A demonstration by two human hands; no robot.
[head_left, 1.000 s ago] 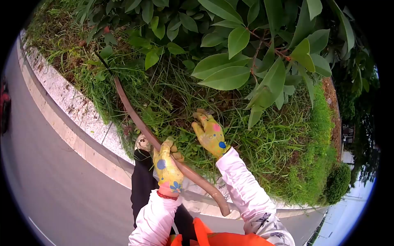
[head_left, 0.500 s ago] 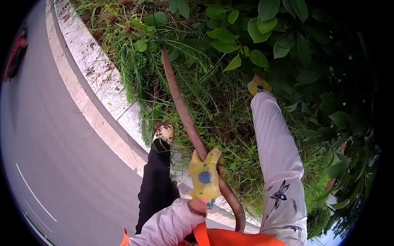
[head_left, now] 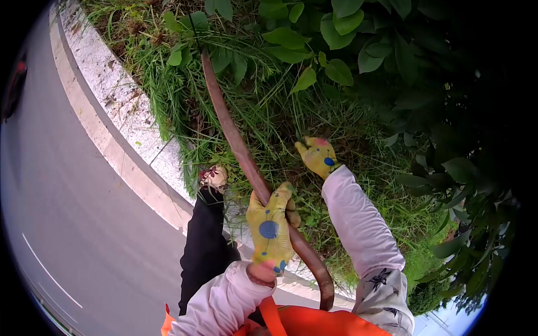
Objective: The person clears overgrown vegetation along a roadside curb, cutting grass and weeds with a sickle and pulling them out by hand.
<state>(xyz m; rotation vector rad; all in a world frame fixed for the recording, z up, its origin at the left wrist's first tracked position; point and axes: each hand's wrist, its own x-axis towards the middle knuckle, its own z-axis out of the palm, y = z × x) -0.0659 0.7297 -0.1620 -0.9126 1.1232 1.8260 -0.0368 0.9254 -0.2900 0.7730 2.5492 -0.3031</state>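
Observation:
My left hand (head_left: 270,228), in a yellow glove with blue dots, is closed around a long, curved brown wooden handle (head_left: 232,131). The handle runs from beside my body up into the weeds, where a thin dark metal part (head_left: 194,31) shows at its far end among leaves. My right hand (head_left: 318,157), gloved the same way, is low over the grass (head_left: 269,120) to the right of the handle. Its fingers are curled with the thumb towards them; whatever they hold, if anything, is hidden among the blades.
Leafy branches (head_left: 336,33) overhang the upper right. A pale stone kerb (head_left: 112,84) borders the grass on the left, with a grey road (head_left: 84,196) beyond it. A dark red vehicle (head_left: 15,84) is on the road. My shoe (head_left: 214,177) stands at the grass edge.
My right hand has drawn back from under the leaves, moving left and towards my body. My left hand keeps its hold on the wooden handle. The view has shifted slightly.

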